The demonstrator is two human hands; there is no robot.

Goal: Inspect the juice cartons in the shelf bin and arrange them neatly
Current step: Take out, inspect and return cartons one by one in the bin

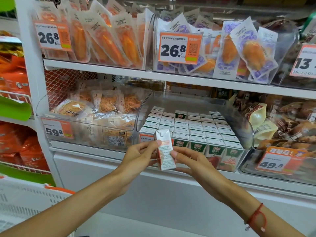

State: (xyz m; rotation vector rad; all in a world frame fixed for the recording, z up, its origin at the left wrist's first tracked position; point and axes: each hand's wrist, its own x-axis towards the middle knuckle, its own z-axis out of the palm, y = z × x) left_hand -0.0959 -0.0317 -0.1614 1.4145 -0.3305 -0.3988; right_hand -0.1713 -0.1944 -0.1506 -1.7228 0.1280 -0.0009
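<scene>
A small white and orange juice carton is held upright in front of the shelf, its printed side panel facing me. My left hand pinches its left side with thumb and fingers. My right hand grips its right edge, thumb on the front. Behind it stands a clear plastic shelf bin packed with several rows of matching cartons, white tops up and green "100%" fronts at the front row. One carton at the back stands higher than the rest.
A clear bin of packaged noodles sits to the left, a bin of dark snack packs to the right. The shelf above carries hanging snack pouches and price tags. A white basket is at lower left.
</scene>
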